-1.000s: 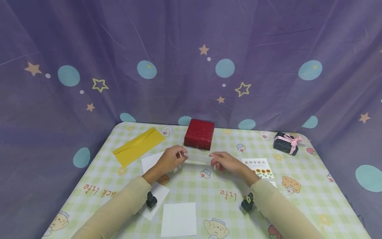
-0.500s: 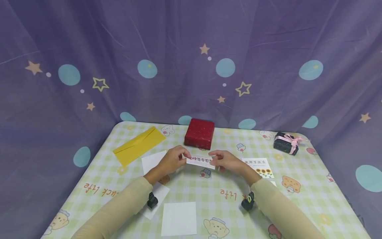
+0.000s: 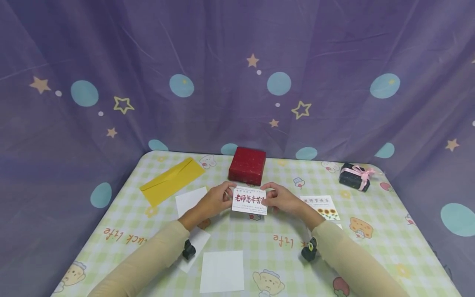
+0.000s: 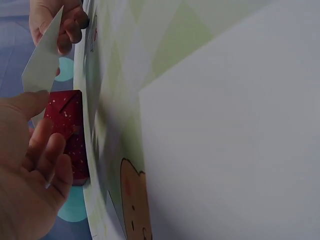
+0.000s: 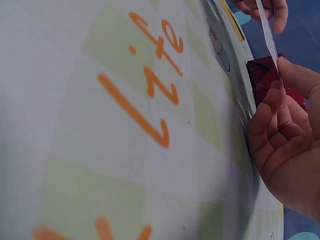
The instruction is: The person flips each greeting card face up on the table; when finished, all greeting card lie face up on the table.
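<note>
A white greeting card point(image 3: 248, 206) with large red Chinese characters is held up above the tablecloth, its printed face toward the head camera. My left hand point(image 3: 216, 199) pinches its left edge between thumb and fingers. At the opposite edge, my right hand point(image 3: 281, 199) pinches it the same way. In the left wrist view the card point(image 4: 42, 65) stands tilted, spanning both hands. The right wrist view has the card point(image 5: 269, 37) almost edge-on, gripped by the thumb and index finger. Just behind it sits a red speckled box point(image 3: 247, 166).
A yellow envelope point(image 3: 172, 181) lies at the back left. White papers point(image 3: 222, 272) lie at the front and under the left forearm. To the right are a sunflower card point(image 3: 322, 207) and a black box with a pink ribbon point(image 3: 355, 177). A purple curtain point(image 3: 208, 123) hangs behind.
The card has turned from nearly edge-on, with a plain pale look, to showing its printed face with red characters. Both hands keep hold of it in about the same place.
</note>
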`<action>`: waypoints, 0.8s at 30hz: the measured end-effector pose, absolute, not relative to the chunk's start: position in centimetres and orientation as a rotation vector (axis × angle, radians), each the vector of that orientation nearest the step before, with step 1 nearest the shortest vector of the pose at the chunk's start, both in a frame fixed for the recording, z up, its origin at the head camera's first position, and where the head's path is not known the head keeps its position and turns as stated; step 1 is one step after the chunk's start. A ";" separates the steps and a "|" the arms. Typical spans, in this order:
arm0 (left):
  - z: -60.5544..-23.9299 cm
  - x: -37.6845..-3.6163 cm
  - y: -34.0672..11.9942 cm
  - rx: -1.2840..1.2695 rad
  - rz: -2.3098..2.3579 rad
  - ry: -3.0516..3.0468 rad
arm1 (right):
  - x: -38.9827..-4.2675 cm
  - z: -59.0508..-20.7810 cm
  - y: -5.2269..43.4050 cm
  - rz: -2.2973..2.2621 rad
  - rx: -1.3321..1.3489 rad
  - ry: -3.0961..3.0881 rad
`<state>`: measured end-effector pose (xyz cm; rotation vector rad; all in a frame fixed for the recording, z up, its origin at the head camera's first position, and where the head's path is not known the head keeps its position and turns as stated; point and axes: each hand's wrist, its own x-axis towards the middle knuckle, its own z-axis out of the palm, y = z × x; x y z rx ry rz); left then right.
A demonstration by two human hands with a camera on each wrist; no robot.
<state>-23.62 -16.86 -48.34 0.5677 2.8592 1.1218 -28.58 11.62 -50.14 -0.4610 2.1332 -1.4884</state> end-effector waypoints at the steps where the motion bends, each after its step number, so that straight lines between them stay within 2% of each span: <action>1: -48.4 -23.6 -16.9 0.562 1.125 2.838 | -28.6 -50.1 11.7 -1.489 -0.462 2.134; 11: -48.4 -23.9 -16.8 0.533 1.117 2.674 | -28.6 -50.2 12.6 -1.481 -0.490 2.166; 18: -48.2 -23.9 -16.6 0.689 1.069 2.525 | -28.2 -50.2 13.4 -1.438 -0.482 2.231; 24: -48.3 -23.8 -15.6 0.705 0.942 2.569 | -27.6 -49.6 14.5 -1.420 -0.498 2.266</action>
